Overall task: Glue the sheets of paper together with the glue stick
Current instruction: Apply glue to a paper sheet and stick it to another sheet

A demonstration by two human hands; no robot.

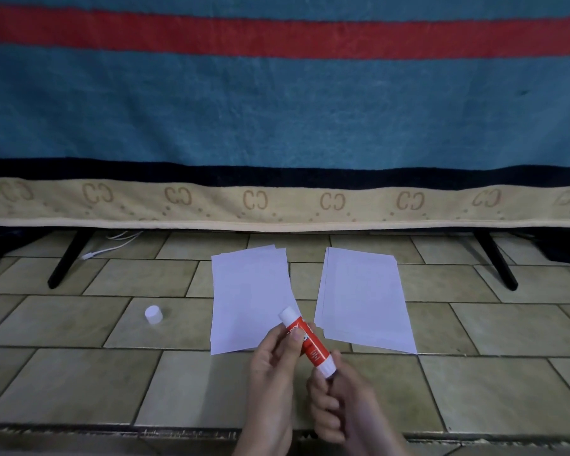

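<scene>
A red and white glue stick (pixel 309 343) is held up over the tiled surface, its open white tip pointing up and to the left. My left hand (pixel 273 373) grips its upper body. My right hand (pixel 339 403) pinches its white base end. Two small stacks of white paper lie flat beyond my hands: the left paper stack (pixel 247 297) partly under the glue tip, the right paper stack (pixel 362 297) beside it with a gap between them. The white glue cap (pixel 153 314) stands alone to the left of the sheets.
The surface is a beige tiled top (pixel 79 383) with a front edge near me. A big towel in blue, red and beige (pixel 277 126) hangs over something on two black legs (pixel 66 261) behind the papers. A white cable (pixel 112 248) lies at the back left.
</scene>
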